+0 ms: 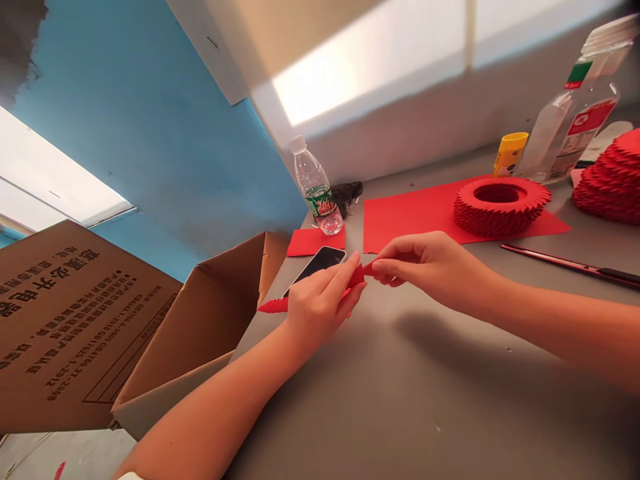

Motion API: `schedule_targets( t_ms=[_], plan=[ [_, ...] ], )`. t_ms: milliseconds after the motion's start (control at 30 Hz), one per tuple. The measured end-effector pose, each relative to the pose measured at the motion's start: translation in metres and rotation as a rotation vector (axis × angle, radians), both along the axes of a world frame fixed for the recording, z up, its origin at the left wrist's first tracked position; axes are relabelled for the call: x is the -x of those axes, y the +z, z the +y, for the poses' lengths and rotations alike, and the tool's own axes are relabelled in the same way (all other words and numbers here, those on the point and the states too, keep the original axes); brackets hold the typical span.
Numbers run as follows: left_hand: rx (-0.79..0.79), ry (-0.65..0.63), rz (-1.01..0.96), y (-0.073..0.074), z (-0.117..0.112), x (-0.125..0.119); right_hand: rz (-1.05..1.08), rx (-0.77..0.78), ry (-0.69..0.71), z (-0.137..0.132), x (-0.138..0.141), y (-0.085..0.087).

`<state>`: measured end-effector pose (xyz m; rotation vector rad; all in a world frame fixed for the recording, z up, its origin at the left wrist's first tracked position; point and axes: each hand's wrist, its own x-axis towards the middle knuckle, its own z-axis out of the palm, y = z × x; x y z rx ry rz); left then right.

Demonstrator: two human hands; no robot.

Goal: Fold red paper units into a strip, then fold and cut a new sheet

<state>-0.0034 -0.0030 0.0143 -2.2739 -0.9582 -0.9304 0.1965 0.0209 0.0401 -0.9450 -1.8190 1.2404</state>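
Note:
My left hand [323,293] is closed around a chain of folded red paper pieces [273,305], whose pointed end sticks out to the left. The chain's other end shows between my left fingertips. In a pinch, my right hand [425,267] holds a small folded red paper piece [369,269] against that end; whether the two are joined I cannot tell. Both hands are above the grey table [380,407]. Under and behind my left hand lies a phone [320,259], partly covered.
A red folded-paper ring [500,205] rests on a red sheet [400,210]. Behind stand a water bottle [316,190], a glue stick [510,153] and a large clear bottle [575,133]. A red paper stack [613,180] and a dark slim tool [575,265] lie right; an open cardboard box [200,320] stands left.

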Motion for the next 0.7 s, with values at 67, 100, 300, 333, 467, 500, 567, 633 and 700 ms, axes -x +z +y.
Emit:
schedule_targets(
  t_ms=[67,100,300,333,467,500,567,633,700],
  plan=[
    [-0.003,-0.001,0.039,0.0,0.0,-0.001,-0.066,-0.033,-0.031,0.001,0.0,-0.002],
    [0.001,-0.005,0.059,0.0,-0.001,-0.002,-0.106,-0.049,-0.038,0.002,0.0,-0.002],
    [0.01,-0.029,0.122,-0.003,-0.004,-0.007,-0.262,-0.1,0.032,0.006,-0.002,-0.003],
    [0.01,-0.028,0.124,-0.003,-0.004,-0.008,-0.262,-0.093,0.04,0.006,-0.002,-0.005],
    [0.04,-0.035,0.122,-0.006,-0.004,-0.009,-0.209,-0.037,0.055,0.006,0.0,-0.011],
    [0.051,-0.041,0.121,-0.007,-0.004,-0.009,-0.195,-0.018,0.059,0.006,0.001,-0.013],
    [0.068,-0.054,0.121,-0.009,-0.004,-0.008,-0.173,0.018,0.072,0.006,0.001,-0.016],
    [0.079,-0.058,0.127,-0.011,-0.003,-0.007,-0.155,0.055,0.088,0.007,0.001,-0.019],
    [0.091,-0.053,0.134,-0.013,-0.002,-0.006,-0.131,0.097,0.104,0.008,0.0,-0.022]
  ],
)
